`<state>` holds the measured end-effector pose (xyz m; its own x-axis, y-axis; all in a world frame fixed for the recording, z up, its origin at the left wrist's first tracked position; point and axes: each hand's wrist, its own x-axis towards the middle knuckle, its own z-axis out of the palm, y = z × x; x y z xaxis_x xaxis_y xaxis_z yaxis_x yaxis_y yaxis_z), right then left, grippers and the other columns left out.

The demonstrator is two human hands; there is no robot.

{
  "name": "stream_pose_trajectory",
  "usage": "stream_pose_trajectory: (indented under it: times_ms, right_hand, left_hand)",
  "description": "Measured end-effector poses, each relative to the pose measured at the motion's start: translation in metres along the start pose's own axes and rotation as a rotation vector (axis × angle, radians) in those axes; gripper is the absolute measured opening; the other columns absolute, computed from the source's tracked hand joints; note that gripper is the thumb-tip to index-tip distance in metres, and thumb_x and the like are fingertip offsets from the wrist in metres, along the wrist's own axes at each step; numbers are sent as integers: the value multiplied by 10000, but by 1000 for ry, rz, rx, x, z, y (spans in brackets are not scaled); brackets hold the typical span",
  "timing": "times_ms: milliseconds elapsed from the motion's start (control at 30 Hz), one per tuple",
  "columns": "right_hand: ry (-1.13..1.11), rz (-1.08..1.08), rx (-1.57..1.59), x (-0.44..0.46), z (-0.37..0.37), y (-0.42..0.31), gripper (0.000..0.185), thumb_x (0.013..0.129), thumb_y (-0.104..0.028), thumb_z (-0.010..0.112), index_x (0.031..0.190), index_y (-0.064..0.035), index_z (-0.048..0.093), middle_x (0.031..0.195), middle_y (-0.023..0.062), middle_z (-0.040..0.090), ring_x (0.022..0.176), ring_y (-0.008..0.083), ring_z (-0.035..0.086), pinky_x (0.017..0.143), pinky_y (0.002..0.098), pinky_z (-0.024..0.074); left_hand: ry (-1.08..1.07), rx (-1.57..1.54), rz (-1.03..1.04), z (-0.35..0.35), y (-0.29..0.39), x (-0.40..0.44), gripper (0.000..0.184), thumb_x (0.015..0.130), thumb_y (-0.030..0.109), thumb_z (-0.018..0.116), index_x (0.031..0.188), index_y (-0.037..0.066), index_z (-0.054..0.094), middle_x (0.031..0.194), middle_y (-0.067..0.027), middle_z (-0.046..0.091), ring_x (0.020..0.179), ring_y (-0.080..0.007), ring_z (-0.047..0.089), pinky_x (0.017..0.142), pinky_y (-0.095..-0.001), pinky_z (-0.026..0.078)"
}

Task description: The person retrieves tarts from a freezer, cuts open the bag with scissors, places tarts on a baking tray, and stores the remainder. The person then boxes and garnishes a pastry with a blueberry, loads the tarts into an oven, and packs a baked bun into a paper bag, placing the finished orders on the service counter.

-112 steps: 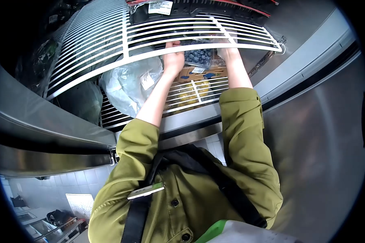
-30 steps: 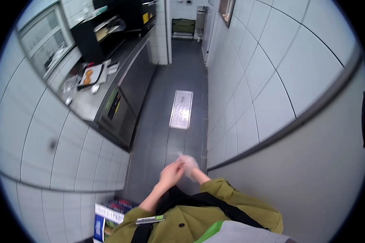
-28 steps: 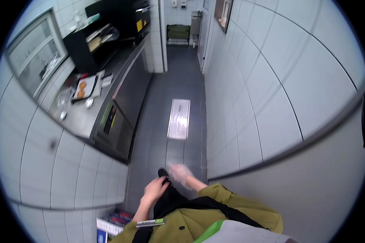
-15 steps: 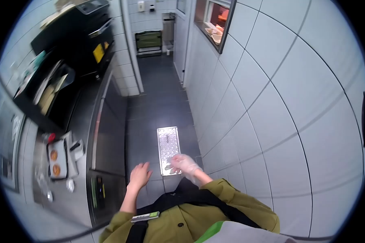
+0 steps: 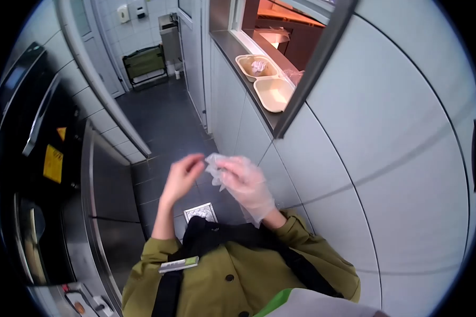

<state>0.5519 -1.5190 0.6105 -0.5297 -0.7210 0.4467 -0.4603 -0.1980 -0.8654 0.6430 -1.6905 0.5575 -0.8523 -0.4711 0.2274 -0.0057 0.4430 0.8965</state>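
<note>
At the frame's centre, the gloved right hand [image 5: 248,186] pinches crumpled clear plastic [image 5: 214,168], apparently a loose glove, while the bare left hand [image 5: 181,178] hangs loosely curled just left of it; such thin film is probably best handled lightly, by one edge.

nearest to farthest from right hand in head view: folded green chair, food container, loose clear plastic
1. Loose clear plastic: at the right hand
2. Food container: right, on the ledge
3. Folded green chair: far back, left
</note>
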Motion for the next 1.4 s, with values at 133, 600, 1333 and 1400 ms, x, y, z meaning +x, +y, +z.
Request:
stream_pose_trajectory:
  times_ms: [133, 600, 1333, 1400]
  right_hand:
    - [186, -79, -276, 79, -27, -10, 233, 780, -41, 539, 1006, -41, 596, 917, 90, 571, 749, 172, 575, 647, 262, 462]
    - [1229, 129, -365, 286, -50, 44, 120, 781, 51, 542, 897, 35, 566, 914, 162, 605, 802, 168, 582, 744, 260, 466]
    - [1187, 198, -1126, 290, -44, 89, 350, 894, -239, 399, 959, 58, 574, 1020, 195, 566, 932, 248, 547, 807, 318, 424]
    - [1392, 57, -1183, 269, -27, 87, 396, 913, -292, 365, 923, 63, 538, 893, 159, 570, 826, 213, 552, 711, 285, 433]
  left_hand:
    - [120, -193, 60, -8, -35, 148, 171, 861, 110, 514, 963, -11, 582, 805, -32, 594, 743, -69, 526, 658, -198, 416]
    - [-614, -569, 314, 68, -47, 486, 135, 827, 75, 539, 922, 9, 609, 760, -35, 597, 651, -75, 519, 586, -202, 420]
    - [-770, -667, 392, 69, -59, 488, 143, 822, 58, 540, 940, 9, 604, 749, -54, 601, 599, -90, 527, 557, -203, 420]
    - [-793, -616, 406, 68, -59, 489, 147, 820, 67, 548, 942, 8, 604, 745, -53, 597, 595, -85, 521, 549, -199, 414]
